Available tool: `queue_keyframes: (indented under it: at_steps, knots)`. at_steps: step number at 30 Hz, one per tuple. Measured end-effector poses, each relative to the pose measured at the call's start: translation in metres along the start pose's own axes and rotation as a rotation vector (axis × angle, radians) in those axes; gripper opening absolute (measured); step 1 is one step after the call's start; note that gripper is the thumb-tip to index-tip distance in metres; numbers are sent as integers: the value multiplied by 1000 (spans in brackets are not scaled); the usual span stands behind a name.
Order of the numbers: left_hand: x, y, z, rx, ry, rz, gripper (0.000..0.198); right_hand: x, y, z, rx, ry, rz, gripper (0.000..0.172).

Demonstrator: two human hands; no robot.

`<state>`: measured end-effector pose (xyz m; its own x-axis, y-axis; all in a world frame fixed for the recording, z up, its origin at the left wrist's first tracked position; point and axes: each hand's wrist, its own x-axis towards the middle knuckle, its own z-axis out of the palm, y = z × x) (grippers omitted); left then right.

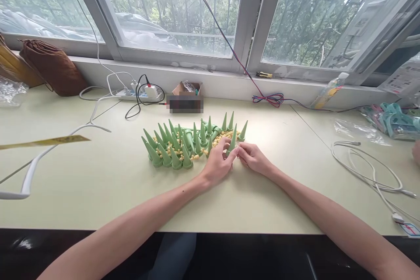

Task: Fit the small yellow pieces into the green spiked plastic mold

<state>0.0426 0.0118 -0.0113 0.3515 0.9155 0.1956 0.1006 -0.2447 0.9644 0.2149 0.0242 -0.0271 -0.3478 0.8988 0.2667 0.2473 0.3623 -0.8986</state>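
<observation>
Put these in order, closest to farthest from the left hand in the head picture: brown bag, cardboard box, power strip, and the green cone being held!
1. Green cone: right at the left hand.
2. Cardboard box: past the hand, a bit left.
3. Power strip: farther left, near the window wall.
4. Brown bag: far left, by the window wall.

My right hand [253, 157] has room to swing right over the table [295, 146] up to the cable [389, 190]; cones [176, 160] block my left hand [218, 162] ahead and leftward.
</observation>
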Motion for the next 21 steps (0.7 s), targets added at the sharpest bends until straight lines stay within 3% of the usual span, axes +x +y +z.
queue_keyframes:
  at_steps: [21]
  knots:
    - [0,-1,0,9,-5,7,33,0,-4,1,-2,-4,-7,46]
